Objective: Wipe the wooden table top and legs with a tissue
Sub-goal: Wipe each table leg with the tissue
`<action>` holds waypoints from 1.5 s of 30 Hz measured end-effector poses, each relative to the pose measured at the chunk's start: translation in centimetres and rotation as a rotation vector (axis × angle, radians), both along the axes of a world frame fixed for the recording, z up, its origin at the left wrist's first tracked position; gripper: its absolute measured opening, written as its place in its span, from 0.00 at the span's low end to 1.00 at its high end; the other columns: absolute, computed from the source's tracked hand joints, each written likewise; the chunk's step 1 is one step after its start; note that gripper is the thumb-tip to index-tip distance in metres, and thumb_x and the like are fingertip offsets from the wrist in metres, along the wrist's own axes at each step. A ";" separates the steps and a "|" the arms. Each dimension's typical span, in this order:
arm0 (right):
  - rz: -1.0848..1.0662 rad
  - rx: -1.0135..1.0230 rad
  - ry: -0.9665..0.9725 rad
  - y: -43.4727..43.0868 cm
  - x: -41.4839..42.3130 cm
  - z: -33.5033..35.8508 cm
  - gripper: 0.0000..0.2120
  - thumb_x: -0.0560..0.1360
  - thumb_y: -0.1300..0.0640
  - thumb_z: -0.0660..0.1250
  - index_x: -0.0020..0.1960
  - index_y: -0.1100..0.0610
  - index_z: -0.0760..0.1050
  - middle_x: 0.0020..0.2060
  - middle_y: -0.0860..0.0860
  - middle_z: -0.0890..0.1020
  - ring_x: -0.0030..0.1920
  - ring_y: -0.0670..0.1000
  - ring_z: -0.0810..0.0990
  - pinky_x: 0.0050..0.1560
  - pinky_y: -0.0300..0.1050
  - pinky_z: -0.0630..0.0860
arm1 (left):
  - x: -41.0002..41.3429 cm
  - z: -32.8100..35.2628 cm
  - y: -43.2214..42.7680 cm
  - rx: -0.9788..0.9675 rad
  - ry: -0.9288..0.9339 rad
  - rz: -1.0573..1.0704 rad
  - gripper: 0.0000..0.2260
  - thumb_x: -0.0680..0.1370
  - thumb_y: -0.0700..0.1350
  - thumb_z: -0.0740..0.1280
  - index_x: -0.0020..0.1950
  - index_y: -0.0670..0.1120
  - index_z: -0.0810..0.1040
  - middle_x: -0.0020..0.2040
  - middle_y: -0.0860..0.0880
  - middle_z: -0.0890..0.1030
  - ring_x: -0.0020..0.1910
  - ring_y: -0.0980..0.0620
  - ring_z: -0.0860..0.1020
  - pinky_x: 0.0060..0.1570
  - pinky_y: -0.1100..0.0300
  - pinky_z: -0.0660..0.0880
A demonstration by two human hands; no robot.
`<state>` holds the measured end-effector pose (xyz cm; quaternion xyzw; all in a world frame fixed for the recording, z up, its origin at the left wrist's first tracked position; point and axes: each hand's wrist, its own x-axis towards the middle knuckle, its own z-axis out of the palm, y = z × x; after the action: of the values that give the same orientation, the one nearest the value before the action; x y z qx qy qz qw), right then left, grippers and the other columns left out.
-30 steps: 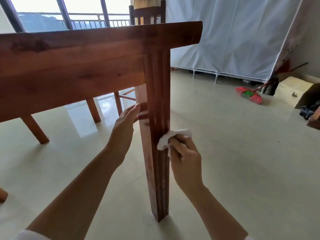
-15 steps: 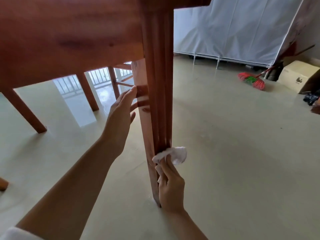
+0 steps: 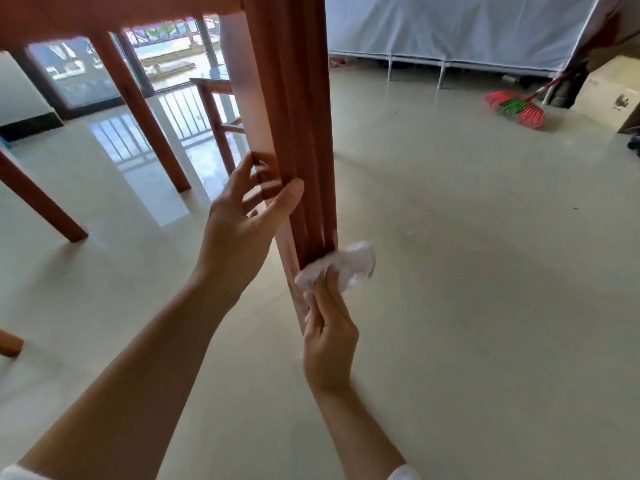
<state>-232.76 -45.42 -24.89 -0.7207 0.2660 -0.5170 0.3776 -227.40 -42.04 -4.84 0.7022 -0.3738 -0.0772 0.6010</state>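
Head view: right hand (image 3: 329,341) pinches the crumpled white tissue (image 3: 341,268) low on the grooved reddish-brown wooden table leg (image 3: 298,133), lower than a second ago. Left hand (image 3: 242,220), grip loose, now steadies the leg with its thumb on the front; this leg looks nearly wiped.

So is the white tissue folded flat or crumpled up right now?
Crumpled: the white tissue is a bunched wad pinched in the right hand, pressed against the grooved wooden table leg.

Glossy pale floor (image 3: 450,271) under the table

The grooved table leg (image 3: 294,116) stands on it; well beyond that leg lie a red-and-green broom (image 3: 516,109) and a cardboard box (image 3: 613,95).
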 end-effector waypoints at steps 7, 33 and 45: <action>-0.104 0.749 0.134 -1.5 -3.8 -4.1 0.13 0.79 0.59 0.60 0.45 0.57 0.84 0.25 0.48 0.78 0.26 0.43 0.75 0.31 0.37 0.69 | 0.8 -0.8 -0.4 0.032 -0.118 0.076 0.15 0.75 0.48 0.68 0.61 0.52 0.72 0.48 0.66 0.77 0.46 0.75 0.76 0.39 0.80 0.70; 0.421 1.021 0.159 -5.6 -7.9 5.8 0.16 0.75 0.72 0.60 0.50 0.57 0.83 0.47 0.57 0.85 0.54 0.59 0.82 0.60 0.54 0.76 | 1.1 -2.6 -0.9 -0.031 -0.067 0.139 0.17 0.75 0.50 0.68 0.63 0.52 0.72 0.54 0.57 0.80 0.53 0.64 0.77 0.54 0.62 0.75; 0.334 -0.364 0.052 -4.2 -6.9 22.8 0.20 0.77 0.69 0.58 0.59 0.49 0.77 0.57 0.36 0.78 0.58 0.39 0.76 0.59 0.29 0.71 | 1.2 -4.2 1.8 -0.106 0.299 -0.061 0.15 0.78 0.52 0.59 0.64 0.57 0.73 0.60 0.55 0.79 0.58 0.64 0.76 0.56 0.70 0.72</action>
<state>-239.64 -49.66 -2.06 -0.8238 0.0553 -0.4682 0.3148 -226.20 -40.26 -9.05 0.6385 -0.3050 -0.1792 0.6835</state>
